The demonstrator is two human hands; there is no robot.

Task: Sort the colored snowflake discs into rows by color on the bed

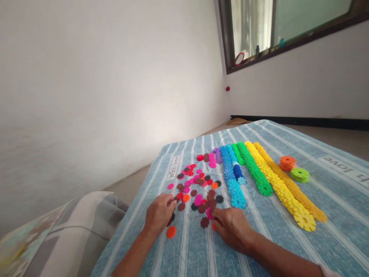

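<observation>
My left hand (158, 213) is closed in a pinch at the left side of a loose scatter of notched plastic discs. A red disc (180, 196) lies just beyond its fingertips, and an orange disc (171, 232) lies below it. On the right of the scatter, my right hand (233, 227) has its fingers curled together beside a pink disc (208, 213) and a brown disc (205, 222). Whatever either hand pinches is hidden or too small to name. Brown, pink, red, black and orange discs overlap between and beyond the hands.
Long overlapping rows include blue discs (229, 165), green discs (255, 169) and yellow discs (281, 188). An orange stack (287, 163) and a lime stack (300, 175) stand to the right. Everything rests on a striped blue cloth (190, 254); a white wall (100, 96) rises at left.
</observation>
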